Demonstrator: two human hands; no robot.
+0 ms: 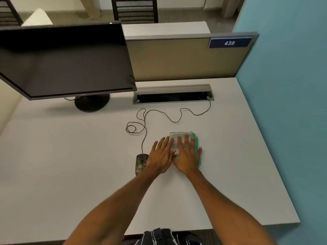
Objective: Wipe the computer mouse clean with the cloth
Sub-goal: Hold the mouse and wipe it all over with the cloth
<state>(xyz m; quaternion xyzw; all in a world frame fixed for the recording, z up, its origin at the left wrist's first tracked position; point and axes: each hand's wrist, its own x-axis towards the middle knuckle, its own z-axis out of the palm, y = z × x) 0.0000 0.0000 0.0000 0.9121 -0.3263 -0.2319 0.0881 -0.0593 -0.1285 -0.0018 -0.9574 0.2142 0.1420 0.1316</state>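
A folded white and green cloth (178, 137) lies flat on the white desk (70, 165). My right hand (187, 156) rests palm down on it with fingers spread. My left hand (161, 154) lies flat beside it, its fingertips touching the cloth's left edge. A dark, speckled, dirty computer mouse (140, 162) sits just left of my left wrist, partly hidden by it. Its black cable (144, 138) runs away from me in loops.
A black monitor (65, 62) on a round stand (92, 103) fills the back left. An open cable slot (173, 97) sits behind the cloth, below a tan partition (177, 61) labelled 438. A blue wall (286, 103) bounds the desk's right side.
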